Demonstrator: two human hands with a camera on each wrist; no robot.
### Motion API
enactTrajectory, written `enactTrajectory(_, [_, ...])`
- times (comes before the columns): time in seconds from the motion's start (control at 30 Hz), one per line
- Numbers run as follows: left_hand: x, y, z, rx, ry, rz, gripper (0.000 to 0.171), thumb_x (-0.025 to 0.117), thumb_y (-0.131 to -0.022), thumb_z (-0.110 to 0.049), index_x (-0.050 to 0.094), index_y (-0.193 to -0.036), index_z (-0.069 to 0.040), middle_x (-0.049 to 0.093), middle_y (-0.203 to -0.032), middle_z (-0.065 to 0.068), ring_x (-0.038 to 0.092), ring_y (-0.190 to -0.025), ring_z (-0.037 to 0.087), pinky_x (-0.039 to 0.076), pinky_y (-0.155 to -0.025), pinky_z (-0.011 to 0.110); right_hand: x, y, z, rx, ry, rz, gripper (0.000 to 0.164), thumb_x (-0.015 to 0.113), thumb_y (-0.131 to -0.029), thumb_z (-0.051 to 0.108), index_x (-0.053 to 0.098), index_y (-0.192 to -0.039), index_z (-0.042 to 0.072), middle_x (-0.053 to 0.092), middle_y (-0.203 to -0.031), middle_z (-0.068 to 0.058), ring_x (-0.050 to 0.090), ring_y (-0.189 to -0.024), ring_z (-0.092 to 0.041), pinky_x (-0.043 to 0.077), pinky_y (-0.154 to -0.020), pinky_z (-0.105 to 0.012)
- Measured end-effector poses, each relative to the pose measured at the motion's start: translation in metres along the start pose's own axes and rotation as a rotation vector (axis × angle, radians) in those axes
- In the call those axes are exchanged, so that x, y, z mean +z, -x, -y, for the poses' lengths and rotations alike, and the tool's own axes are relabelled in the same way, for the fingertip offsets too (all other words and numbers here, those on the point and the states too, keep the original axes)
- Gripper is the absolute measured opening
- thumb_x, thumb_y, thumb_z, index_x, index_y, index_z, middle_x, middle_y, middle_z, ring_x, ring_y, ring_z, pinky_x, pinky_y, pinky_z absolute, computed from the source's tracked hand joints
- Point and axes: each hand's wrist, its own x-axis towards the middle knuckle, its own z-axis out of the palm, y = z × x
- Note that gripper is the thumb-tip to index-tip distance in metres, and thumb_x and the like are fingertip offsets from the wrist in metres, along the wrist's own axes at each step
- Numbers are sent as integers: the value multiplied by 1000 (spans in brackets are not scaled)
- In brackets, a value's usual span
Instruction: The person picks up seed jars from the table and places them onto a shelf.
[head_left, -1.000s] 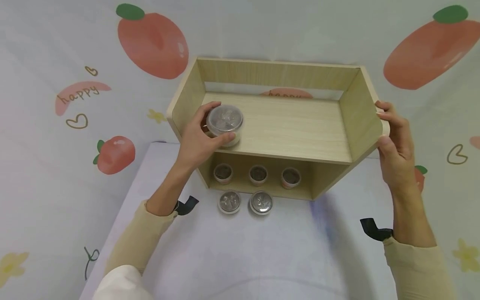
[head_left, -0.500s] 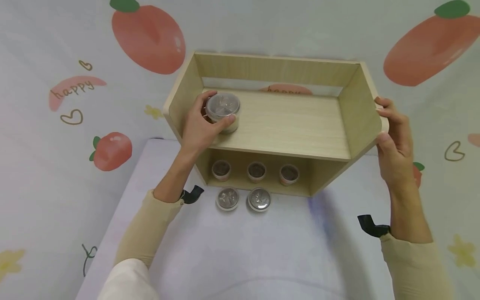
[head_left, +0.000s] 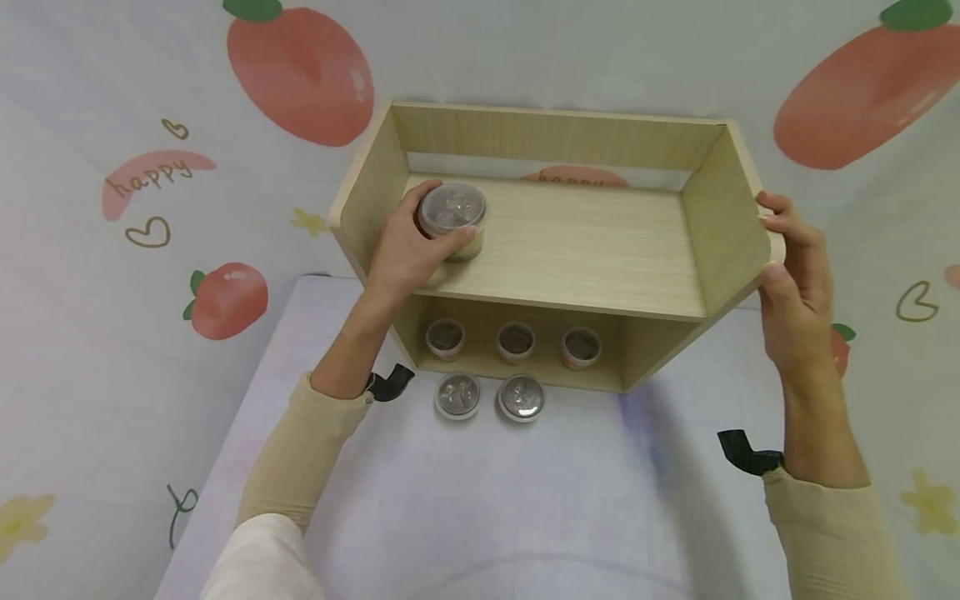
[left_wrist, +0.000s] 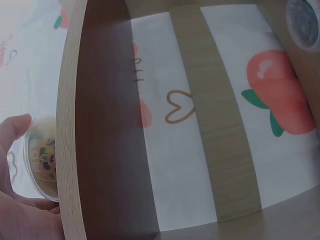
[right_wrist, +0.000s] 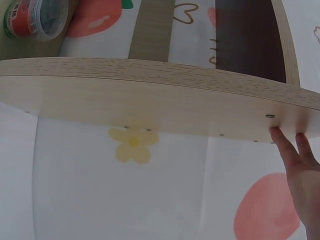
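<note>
A two-tier wooden shelf [head_left: 570,250] stands on the white table. My left hand [head_left: 405,246] grips a small jar [head_left: 452,218] with a clear lid at the left end of the upper board, close to the left side panel. I cannot tell whether the jar's base touches the board. In the left wrist view the jar [left_wrist: 42,160] shows beside that side panel [left_wrist: 75,125], with my thumb [left_wrist: 12,131] on it. My right hand [head_left: 791,258] holds the edge of the shelf's right side panel [head_left: 723,233]. The right wrist view has its fingers [right_wrist: 295,160] lying on that panel [right_wrist: 150,100].
Three small jars [head_left: 515,341] stand in a row on the lower board. Two more lidded jars [head_left: 457,394] [head_left: 521,398] sit on the table [head_left: 525,500] just in front of the shelf. A fruit-print cloth [head_left: 112,250] hangs behind and to both sides.
My left hand has carried the jar a little further back over the upper board. The right hand keeps its hold on the right side panel.
</note>
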Motion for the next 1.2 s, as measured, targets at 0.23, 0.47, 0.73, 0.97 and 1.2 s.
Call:
enactTrajectory(0.23, [-4, 0, -6, -42, 3, 53, 84, 81, -82, -22, 37, -152, -7, 53, -140, 13, 52, -123, 22, 39, -105, 33, 2, 0, 0, -6, -12, -6, 34, 61, -92, 3, 51, -121, -11, 38, -144, -21, 27, -135, -37, 43, -88, -31])
enactTrajectory(0.47, [-8, 3, -8, -23, 115, 96, 95, 80, -83, -18, 23, -158, -13, 31, -159, 9, 31, -143, 12, 25, -115, 23, 2, -1, 0, -10, -17, -25, 32, 59, -90, 2, 52, -119, -11, 39, -142, -21, 28, -135, -37, 42, -88, -32])
enactTrajectory(0.73, [-17, 20, -8, 175, -25, 50, 89, 85, -79, -17, 36, -153, -15, 40, -154, 1, 38, -140, 17, 32, -113, 30, 4, -1, -2, -13, -25, -31, 32, 58, -89, 1, 52, -118, -11, 39, -142, -21, 28, -134, -36, 41, -89, -33])
enactTrajectory(0.97, [-21, 36, -11, 329, -168, -54, 82, 86, -77, -21, 45, -148, -16, 47, -150, -4, 36, -138, 1, 27, -114, 25, 5, -3, -3, -21, -49, -54, 33, 61, -87, 2, 52, -116, -11, 40, -141, -21, 30, -134, -36, 40, -89, -33])
enactTrajectory(1.2, [-30, 55, -14, 472, -105, -71, 70, 84, -77, -2, 52, -139, 0, 50, -147, 10, 42, -138, 14, 40, -108, 42, 7, -3, -4, -22, -59, -53, 32, 60, -87, 1, 52, -116, -12, 40, -141, -22, 30, -134, -37, 40, -91, -32])
